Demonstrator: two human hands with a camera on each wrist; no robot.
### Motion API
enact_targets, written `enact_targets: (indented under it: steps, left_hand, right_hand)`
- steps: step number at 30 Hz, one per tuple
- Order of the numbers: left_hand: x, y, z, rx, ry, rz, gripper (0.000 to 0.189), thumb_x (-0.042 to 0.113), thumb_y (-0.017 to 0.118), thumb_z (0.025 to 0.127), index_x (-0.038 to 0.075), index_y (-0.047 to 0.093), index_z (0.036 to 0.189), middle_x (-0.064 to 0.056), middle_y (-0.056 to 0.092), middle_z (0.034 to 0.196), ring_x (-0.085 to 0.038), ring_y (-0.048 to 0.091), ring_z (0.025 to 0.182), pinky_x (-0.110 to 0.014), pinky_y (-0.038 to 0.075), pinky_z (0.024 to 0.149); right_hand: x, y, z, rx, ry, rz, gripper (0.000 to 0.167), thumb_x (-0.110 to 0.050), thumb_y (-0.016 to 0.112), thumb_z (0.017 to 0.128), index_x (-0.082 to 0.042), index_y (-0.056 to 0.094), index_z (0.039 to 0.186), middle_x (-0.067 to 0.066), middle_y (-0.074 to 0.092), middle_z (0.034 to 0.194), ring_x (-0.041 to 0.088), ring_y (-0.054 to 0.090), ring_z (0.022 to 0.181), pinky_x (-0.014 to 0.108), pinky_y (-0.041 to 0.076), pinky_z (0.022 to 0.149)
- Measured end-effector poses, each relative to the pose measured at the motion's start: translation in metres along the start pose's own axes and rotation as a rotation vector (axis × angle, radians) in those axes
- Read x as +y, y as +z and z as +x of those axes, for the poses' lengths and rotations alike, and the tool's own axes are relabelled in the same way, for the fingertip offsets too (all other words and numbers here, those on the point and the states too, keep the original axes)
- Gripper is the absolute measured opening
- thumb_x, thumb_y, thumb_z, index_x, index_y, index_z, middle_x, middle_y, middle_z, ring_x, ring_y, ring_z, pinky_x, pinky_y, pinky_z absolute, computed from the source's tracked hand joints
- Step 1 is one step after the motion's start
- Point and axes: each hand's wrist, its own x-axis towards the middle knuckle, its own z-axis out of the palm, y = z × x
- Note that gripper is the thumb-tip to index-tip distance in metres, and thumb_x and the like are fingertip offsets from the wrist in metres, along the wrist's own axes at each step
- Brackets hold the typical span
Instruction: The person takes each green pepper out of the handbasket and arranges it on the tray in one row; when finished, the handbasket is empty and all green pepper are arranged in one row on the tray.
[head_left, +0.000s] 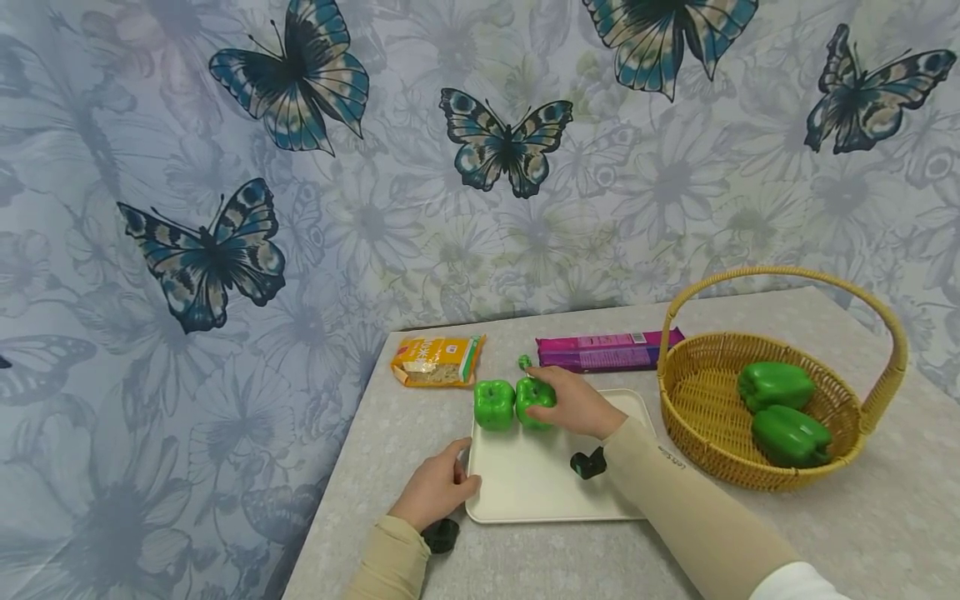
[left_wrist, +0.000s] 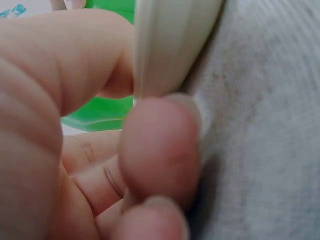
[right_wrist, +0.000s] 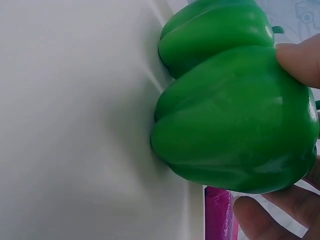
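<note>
A cream tray point(head_left: 525, 492) lies on the table. At its left edge my left hand point(head_left: 433, 488) pinches the rim between thumb and fingers; the left wrist view shows the tray's edge point(left_wrist: 167, 45) close up against them. My right hand point(head_left: 579, 403) holds a green bell pepper point(right_wrist: 240, 125) from above, thumb on one side and fingers on the other. That pepper stands at the tray's far end, its base at the tray surface. Beside it, to the left, stands another green bell pepper point(head_left: 494, 405) in the far left corner.
A yellow wicker basket point(head_left: 693, 442) with a tall handle stands to the right, with two green peppers point(head_left: 776, 386) lying in it. Behind the tray lie an orange food bag point(head_left: 437, 361), a purple packet point(head_left: 607, 351) and a small green item point(head_left: 524, 362). A butterfly-patterned backdrop point(head_left: 405, 217) rises behind the table.
</note>
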Motion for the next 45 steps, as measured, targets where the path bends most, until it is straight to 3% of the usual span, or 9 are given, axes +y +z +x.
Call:
enact_targets:
  steps: [11, 14, 17, 21, 25, 30, 34, 37, 45]
  left_hand:
    - [0.0, -0.002, 0.0, 0.005, -0.001, 0.004, 0.065, 0.027, 0.071, 0.093, 0.004, 0.049, 0.149, 0.005, 0.059, 0.075, -0.01, 0.053, 0.06, -0.027, 0.043, 0.053]
    - [-0.001, 0.0, 0.0, 0.002, -0.001, 0.001, 0.065, 0.027, 0.071, 0.093, 0.004, 0.049, 0.149, 0.005, 0.059, 0.076, -0.01, 0.053, 0.06, -0.027, 0.043, 0.053]
    - [-0.002, 0.003, 0.001, -0.004, 0.001, 0.001, 0.064, 0.027, 0.071, 0.093, 0.005, 0.049, 0.149, 0.005, 0.059, 0.076, -0.01, 0.053, 0.06, -0.027, 0.043, 0.053]
    - [-0.001, 0.006, 0.004, 0.004, 0.001, 0.008, 0.063, 0.027, 0.072, 0.093, 0.006, 0.05, 0.149, 0.005, 0.059, 0.075, -0.01, 0.053, 0.06, -0.027, 0.043, 0.053]
    - [0.0, 0.006, 0.004, -0.009, -0.012, -0.007, 0.063, 0.028, 0.071, 0.094, 0.007, 0.05, 0.149, 0.005, 0.059, 0.076, -0.011, 0.054, 0.06, -0.028, 0.044, 0.053]
    - [-0.001, 0.005, 0.003, -0.004, -0.036, -0.005, 0.064, 0.028, 0.071, 0.094, 0.008, 0.049, 0.15, 0.004, 0.059, 0.075, -0.011, 0.053, 0.06, -0.028, 0.043, 0.054]
    - [-0.003, 0.002, -0.001, 0.004, -0.027, -0.006, 0.065, 0.027, 0.072, 0.093, 0.006, 0.049, 0.149, 0.003, 0.059, 0.075, -0.012, 0.052, 0.059, -0.028, 0.042, 0.053]
    - [-0.004, 0.002, -0.002, -0.003, -0.022, -0.003, 0.065, 0.027, 0.072, 0.093, 0.005, 0.049, 0.149, 0.004, 0.059, 0.076, -0.012, 0.053, 0.06, -0.028, 0.042, 0.053]
    - [-0.002, 0.004, 0.0, -0.013, -0.03, -0.01, 0.065, 0.029, 0.071, 0.094, 0.006, 0.048, 0.15, 0.004, 0.059, 0.075, -0.012, 0.053, 0.06, -0.029, 0.043, 0.054]
  right_hand:
    - [-0.001, -0.004, -0.005, 0.023, -0.006, 0.028, 0.088, -0.039, 0.08, 0.089, -0.007, 0.037, 0.16, 0.018, 0.045, 0.157, 0.037, 0.045, 0.144, 0.053, 0.037, 0.116]
    - [0.001, -0.014, -0.018, 0.064, -0.012, 0.017, 0.09, -0.047, 0.078, 0.089, -0.009, 0.037, 0.16, 0.016, 0.043, 0.16, 0.038, 0.041, 0.147, 0.056, 0.035, 0.117]
    - [0.002, -0.037, -0.039, 0.127, -0.032, 0.003, 0.085, -0.046, 0.077, 0.091, -0.009, 0.04, 0.159, 0.015, 0.044, 0.16, 0.038, 0.044, 0.145, 0.056, 0.043, 0.11]
    - [0.009, -0.078, -0.073, 0.288, -0.108, -0.04, 0.066, -0.028, 0.079, 0.093, -0.007, 0.053, 0.149, 0.016, 0.056, 0.149, 0.033, 0.059, 0.127, 0.048, 0.057, 0.09]
    - [0.029, -0.123, -0.11, 0.54, -0.142, -0.118, 0.039, -0.011, 0.079, 0.091, -0.008, 0.071, 0.128, 0.012, 0.071, 0.124, 0.007, 0.065, 0.097, 0.024, 0.054, 0.077]
    - [0.057, -0.172, -0.138, 0.703, -0.004, -0.159, 0.023, -0.015, 0.07, 0.097, -0.005, 0.075, 0.117, 0.016, 0.073, 0.109, -0.014, 0.055, 0.087, 0.009, 0.044, 0.073]
    - [0.079, -0.185, -0.142, 0.661, 0.204, -0.16, 0.039, -0.034, 0.059, 0.104, -0.002, 0.071, 0.123, 0.023, 0.068, 0.117, 0.016, 0.063, 0.098, 0.039, 0.053, 0.082]
    - [0.096, -0.181, -0.142, 0.62, 0.321, -0.174, 0.046, -0.037, 0.054, 0.105, 0.002, 0.069, 0.124, 0.029, 0.064, 0.119, 0.041, 0.06, 0.098, 0.066, 0.044, 0.083]
    - [0.124, -0.167, -0.14, 0.504, 0.43, -0.378, 0.042, -0.035, 0.055, 0.102, 0.002, 0.072, 0.114, 0.036, 0.059, 0.128, 0.061, 0.045, 0.113, 0.079, 0.028, 0.079]
